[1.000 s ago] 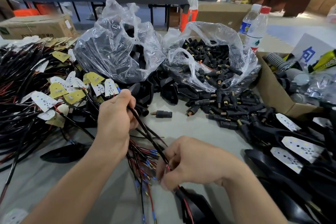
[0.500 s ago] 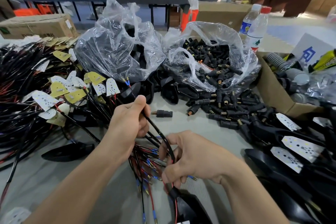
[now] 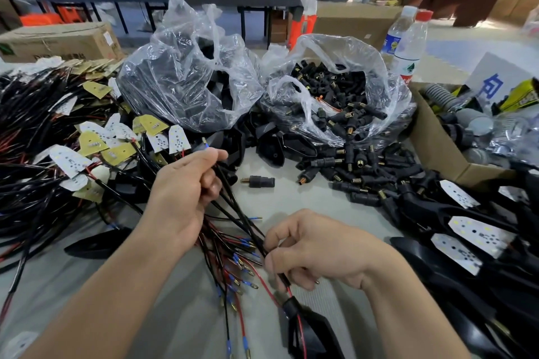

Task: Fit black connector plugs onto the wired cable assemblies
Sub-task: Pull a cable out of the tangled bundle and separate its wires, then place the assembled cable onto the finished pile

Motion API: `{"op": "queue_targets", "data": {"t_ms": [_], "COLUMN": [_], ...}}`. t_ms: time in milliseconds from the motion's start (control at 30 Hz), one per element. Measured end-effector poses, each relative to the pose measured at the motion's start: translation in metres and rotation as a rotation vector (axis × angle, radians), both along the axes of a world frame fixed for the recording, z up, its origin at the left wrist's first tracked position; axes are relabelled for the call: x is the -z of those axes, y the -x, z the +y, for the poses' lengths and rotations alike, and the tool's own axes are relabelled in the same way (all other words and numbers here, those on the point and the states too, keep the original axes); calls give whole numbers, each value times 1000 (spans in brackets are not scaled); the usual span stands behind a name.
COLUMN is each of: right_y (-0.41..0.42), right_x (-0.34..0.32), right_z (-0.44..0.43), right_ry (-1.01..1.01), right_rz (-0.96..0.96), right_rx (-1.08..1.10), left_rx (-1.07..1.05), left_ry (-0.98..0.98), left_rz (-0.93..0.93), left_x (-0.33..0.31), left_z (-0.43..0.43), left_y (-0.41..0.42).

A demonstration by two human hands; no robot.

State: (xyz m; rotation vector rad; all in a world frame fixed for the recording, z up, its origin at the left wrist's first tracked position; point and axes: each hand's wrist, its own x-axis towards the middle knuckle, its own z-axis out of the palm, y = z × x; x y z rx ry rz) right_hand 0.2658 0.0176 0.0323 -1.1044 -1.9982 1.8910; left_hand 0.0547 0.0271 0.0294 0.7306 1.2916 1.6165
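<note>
Between my two hands, low and central, sits the bundle of black cables (image 3: 230,201). The left grip (image 3: 180,198) has its fingers curled round the upper part of the bundle, and one blue-tipped end pokes out above the thumb. The right grip (image 3: 315,251) pinches a single cable (image 3: 284,281) between thumb and forefinger, just where it leaves the bundle; below the pinch that cable runs into a black housing (image 3: 309,329) at the bottom edge. Loose red and blue wire ends (image 3: 236,265) with brass tips spread on the surface (image 3: 291,201) beneath both hands.

A lone connector plug (image 3: 258,181) lies by itself just beyond the left grip, touching neither hand. Farther right a heap of loose plugs (image 3: 364,172) spills from an open clear bag of plugs (image 3: 335,96). Beside it stands a second clear bag (image 3: 186,90) of dark parts. Tangled cables with small LED boards (image 3: 96,143) crowd the left side, and a cardboard box (image 3: 437,148) sits at the right.
</note>
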Motion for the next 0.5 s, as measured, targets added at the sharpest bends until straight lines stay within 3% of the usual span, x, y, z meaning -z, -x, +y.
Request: {"op": "queue_targets", "data": {"t_ms": [100, 200, 267, 333, 400, 433, 500], "right_y": [-9, -19, -20, -18, -20, -22, -24], "right_x": [1, -3, 0, 10, 19, 23, 31], "right_z": [3, 3, 11, 26, 43, 49, 58], "right_ry": [52, -8, -153, -291, -531, -679, -849], "right_rz": [-51, -88, -19, 103, 58, -52, -268], "right_rx": [-176, -248, 34, 546, 943, 976, 834], "left_rx": [-83, -103, -31, 20, 37, 49, 103], "left_ry": [-29, -37, -1, 25, 27, 28, 41], "left_rz": [-90, 26, 104, 163, 233, 262, 290], "left_x": [-4, -8, -10, -10, -8, -6, -4], "left_z": [2, 2, 0, -3, -4, -4, -4], "left_y": [12, 20, 17, 9, 0, -4, -9]}}
